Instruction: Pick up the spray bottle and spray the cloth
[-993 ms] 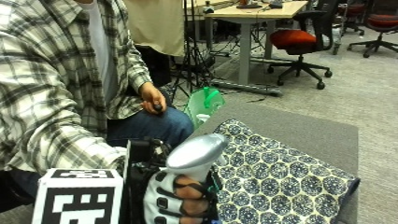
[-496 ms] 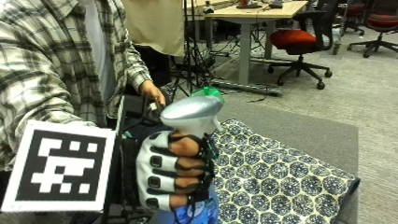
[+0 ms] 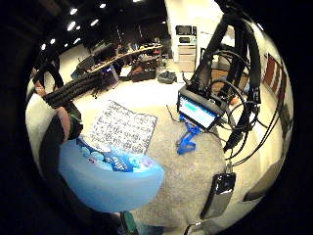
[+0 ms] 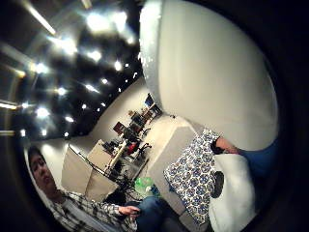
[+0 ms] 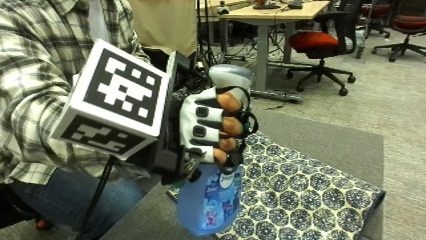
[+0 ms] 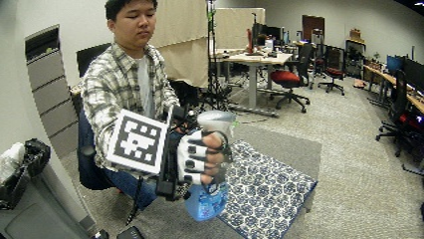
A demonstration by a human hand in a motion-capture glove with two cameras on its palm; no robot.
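Observation:
In the outside view my gloved right hand (image 5: pixel 212 129) grips the neck of a spray bottle (image 5: pixel 208 202) and holds it in the air, upright. Its body is translucent blue and its grey-white spray head (image 5: pixel 231 76) sticks out above my fingers. Below and beyond it, a blue-and-white patterned cloth (image 5: pixel 306 195) lies flat on the grey table (image 5: pixel 326 142). The wide view shows the same: hand (image 6: pixel 199 158), bottle (image 6: pixel 205 200), cloth (image 6: pixel 265 191). In the little finger side palm view the blue bottle (image 3: pixel 112 177) is close, with the cloth (image 3: pixel 122 127) past it.
A small screen device (image 3: pixel 198 110), a blue strap (image 3: pixel 186 139) and a dark phone-like object (image 3: pixel 220 193) lie on the grey surface near the cloth. Beyond the table stand a red-seated office chair (image 5: pixel 319 42) and a desk (image 5: pixel 273 12).
My hand has lifted the spray bottle upward from low at the table's near edge; the whole blue body now hangs clear above the surface. The cloth has not moved.

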